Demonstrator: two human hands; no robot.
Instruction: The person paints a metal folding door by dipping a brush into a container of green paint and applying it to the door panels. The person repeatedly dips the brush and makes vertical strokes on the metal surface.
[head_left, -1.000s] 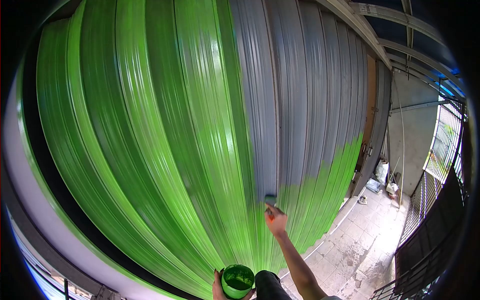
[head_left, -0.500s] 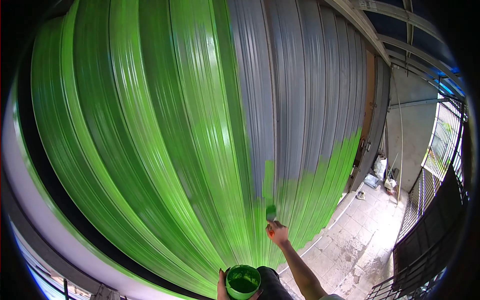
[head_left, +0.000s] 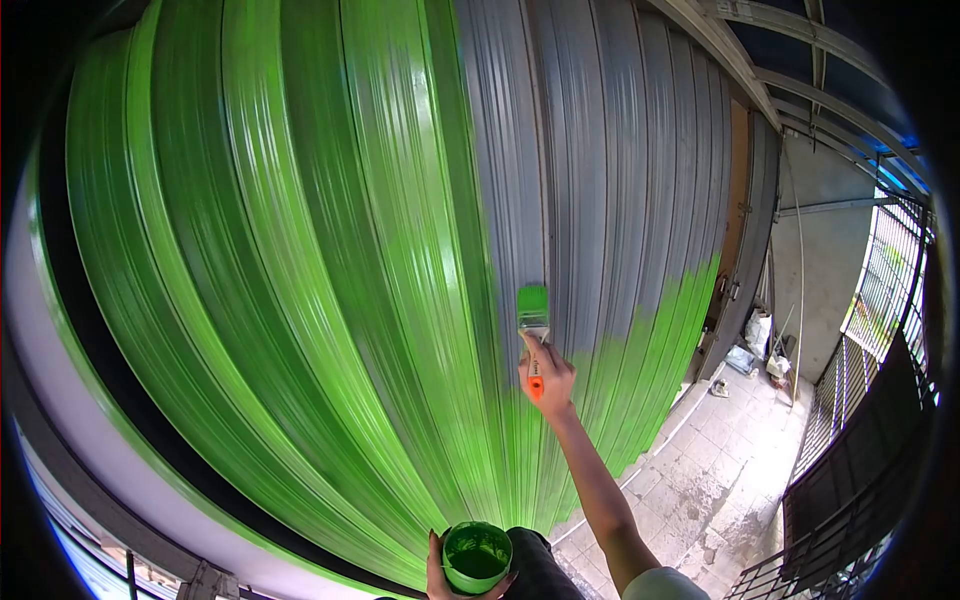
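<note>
My right hand [head_left: 548, 376] is closed around the handle of a paintbrush [head_left: 534, 310], which has an orange end and bristles loaded with green. The bristles point upward and lie against a grey strip of the ribbed metal shutter [head_left: 575, 180]. Green paint covers the shutter's left side and its lower right part; grey shows at the upper right. Low in the view, my left hand [head_left: 437, 570] holds a small bucket [head_left: 477, 556] with green paint inside, its fingers wrapped around the wall.
To the right runs a tiled floor [head_left: 690, 480] with paint marks. Some bags [head_left: 758, 335] and small items lie near the far wall. A metal grille [head_left: 835, 385] stands at the right, and roof beams [head_left: 790, 30] pass overhead.
My right hand has moved the paintbrush upward along the shutter, from the green lower area onto the grey strip. The bucket in my left hand has shifted slightly left.
</note>
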